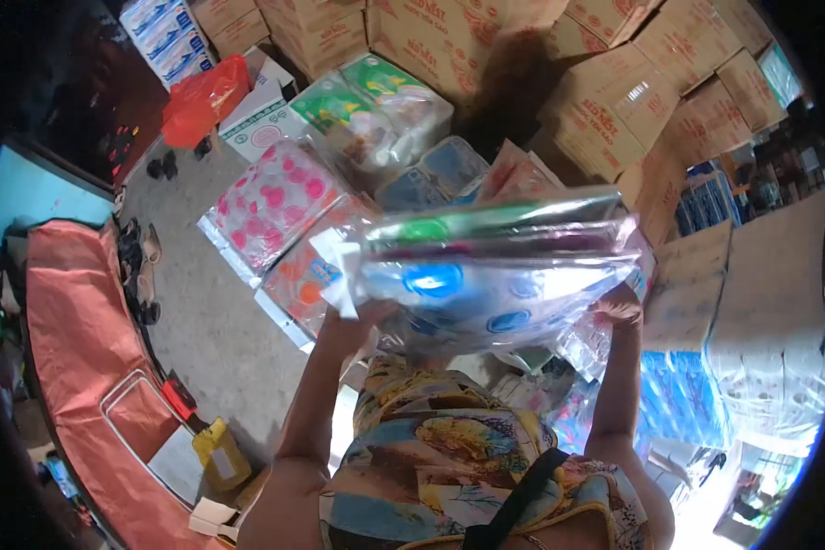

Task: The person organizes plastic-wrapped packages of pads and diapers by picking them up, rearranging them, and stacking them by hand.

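In front of my body I hold up a stack of shiny plastic-wrapped packs point(513, 284), the nearest with blue round dots, others behind with green and purple. My left hand point(362, 321) is closed on the left end of the stack, partly hidden by a white flap. At the right end my right hand point(621, 307) is closed on the lower corner. Just beyond, a pack with pink dots point(275, 197) and a pack with orange dots point(304, 270) lie side by side. What the packs contain cannot be made out.
Brown cartons point(605, 119) are stacked along the back and right. Green-and-white wrapped packages point(376, 105) stand near them. A red bag point(204, 99) lies at the upper left, shoes point(142, 270) sit on the concrete floor point(206, 321), and wrapped rolls point(770, 385) stand to the right.
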### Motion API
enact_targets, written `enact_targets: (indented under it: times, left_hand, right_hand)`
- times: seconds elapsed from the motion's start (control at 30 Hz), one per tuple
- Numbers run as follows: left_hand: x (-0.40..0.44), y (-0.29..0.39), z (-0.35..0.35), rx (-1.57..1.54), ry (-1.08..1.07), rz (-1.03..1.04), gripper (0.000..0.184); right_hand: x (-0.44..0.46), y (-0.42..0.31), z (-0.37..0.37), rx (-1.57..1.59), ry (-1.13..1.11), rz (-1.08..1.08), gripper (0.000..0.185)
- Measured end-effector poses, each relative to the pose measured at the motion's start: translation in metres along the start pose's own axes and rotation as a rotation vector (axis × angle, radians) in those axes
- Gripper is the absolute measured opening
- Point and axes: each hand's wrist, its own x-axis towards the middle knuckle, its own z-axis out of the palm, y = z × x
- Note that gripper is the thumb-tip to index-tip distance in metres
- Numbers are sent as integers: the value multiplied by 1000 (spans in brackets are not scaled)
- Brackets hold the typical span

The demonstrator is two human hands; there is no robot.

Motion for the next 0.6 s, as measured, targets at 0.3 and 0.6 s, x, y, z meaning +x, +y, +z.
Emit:
enact_targets:
  times: [0.3, 0.6]
  left_hand:
    - [-7, -15, -51, -601, 569, -328, 37]
    - [-38, -122, -126, -685, 710, -442, 27]
  right_hand:
    - [86, -52, 131, 218, -186, -22, 57]
    - [160, -78, 250, -225, -421, 119, 69]
